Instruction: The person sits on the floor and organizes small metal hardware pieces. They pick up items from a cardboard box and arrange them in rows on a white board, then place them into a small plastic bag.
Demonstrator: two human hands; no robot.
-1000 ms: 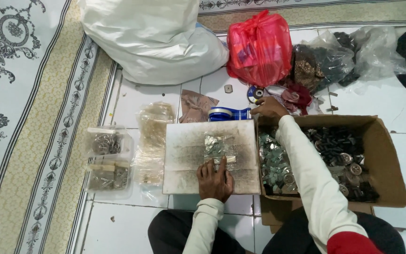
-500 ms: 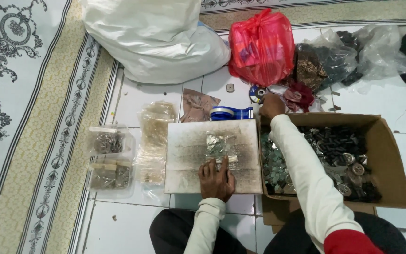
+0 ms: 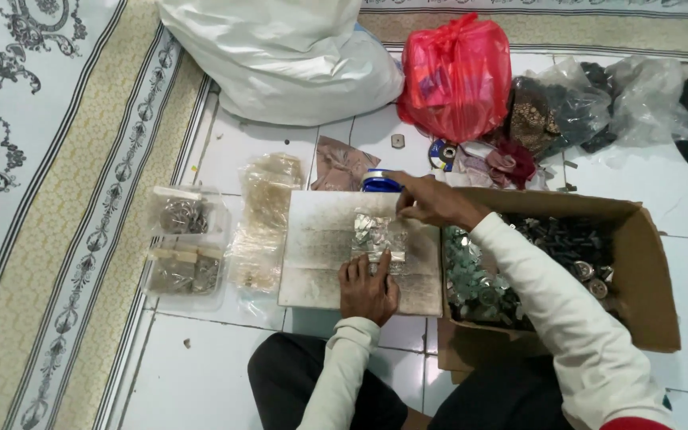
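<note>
My left hand (image 3: 368, 288) lies flat, fingers spread, on a square pale board (image 3: 320, 263), fingertips touching crinkled silver foil pieces (image 3: 377, 235). My right hand (image 3: 431, 201) hovers above them, fingers loosely curled and empty.

White tiled floor (image 3: 662, 191), dark grout lines, small debris specks. Patterned carpet (image 3: 33, 159) covers left side: pale field with grey scrollwork, beige band, striped border. Second carpet edge (image 3: 599, 20) runs along top. Even, soft indoor light.
</note>
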